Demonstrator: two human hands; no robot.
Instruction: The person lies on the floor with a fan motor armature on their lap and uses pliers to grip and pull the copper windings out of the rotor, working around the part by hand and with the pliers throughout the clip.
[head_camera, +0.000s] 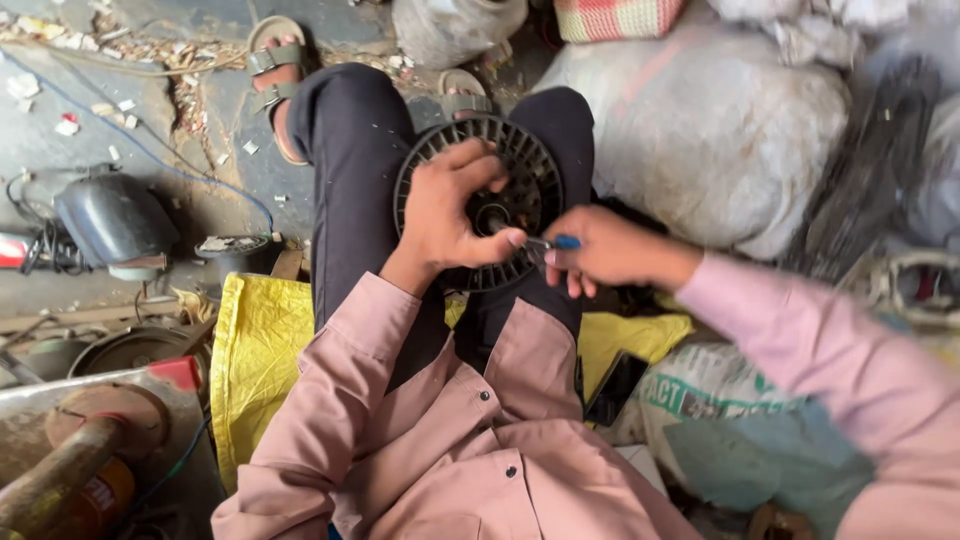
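Plastic, black and round: the fan wheel (505, 200) has a ring of thin slats around its rim and a dark hub at the middle. It rests on the person's lap, between the knees of dark trousers (350, 180), its flat face turned up toward the camera.

The left hand (450, 215) lies over the wheel's left half, fingers curled around the rim and thumb stretched toward the hub. The right hand (605, 250) is pinched shut on a small tool with a blue handle (556, 242), whose metal tip points left at the hub; its long axis runs nearly level across the view.

A yellow sack (255, 350) lies under the legs on a grey, littered concrete floor (200, 110). Big pale stuffed sacks (710, 130) stand to the right, a dark motor housing (115, 220) to the left, and a printed white bag (720, 410) beside the right sleeve. Sandals (275, 70) cover the feet.
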